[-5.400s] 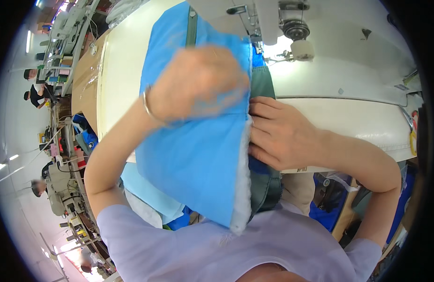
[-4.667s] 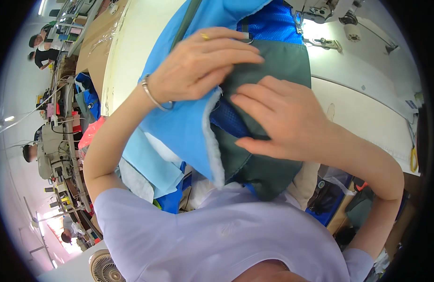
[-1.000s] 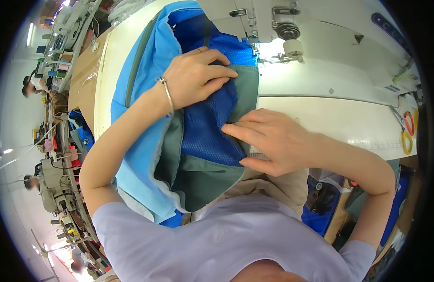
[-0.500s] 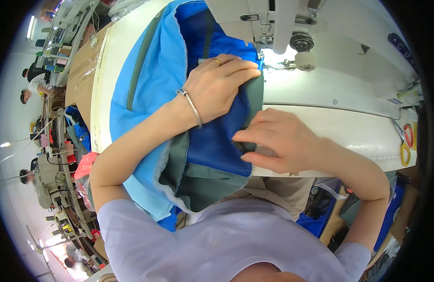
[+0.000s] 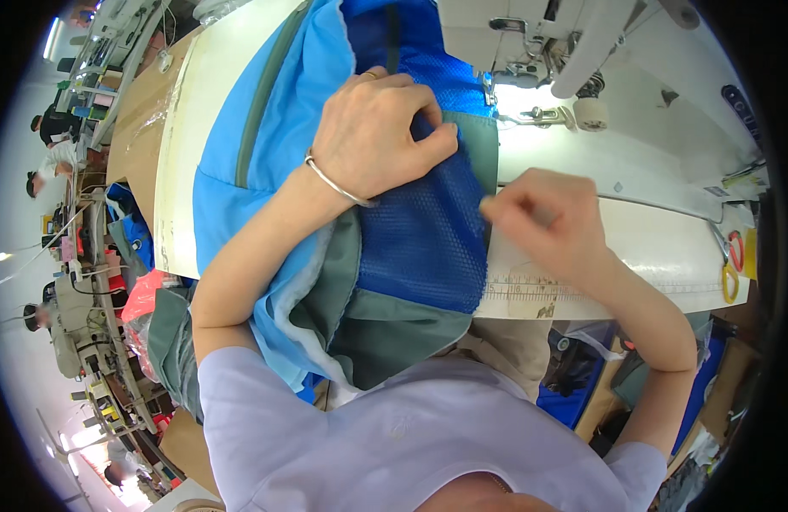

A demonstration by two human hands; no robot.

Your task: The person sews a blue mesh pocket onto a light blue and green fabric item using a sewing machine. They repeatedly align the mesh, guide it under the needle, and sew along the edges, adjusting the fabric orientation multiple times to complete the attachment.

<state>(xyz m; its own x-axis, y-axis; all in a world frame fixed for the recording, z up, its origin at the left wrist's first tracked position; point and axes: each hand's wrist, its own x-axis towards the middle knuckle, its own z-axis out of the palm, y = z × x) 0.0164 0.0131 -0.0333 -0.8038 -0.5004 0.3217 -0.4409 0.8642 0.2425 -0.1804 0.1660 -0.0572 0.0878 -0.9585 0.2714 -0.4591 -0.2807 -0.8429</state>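
Mesh runs lengthwise from near the presser foot toward me; my left hand, nearer the presser foot, rests on it, grip unclear; my right hand, fingers pinched narrow, flanks its edge.

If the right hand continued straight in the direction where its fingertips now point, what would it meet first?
The right hand would probably meet the near edge of the blue mesh cloth; whether its fingertips already touch it or hover above is unclear.
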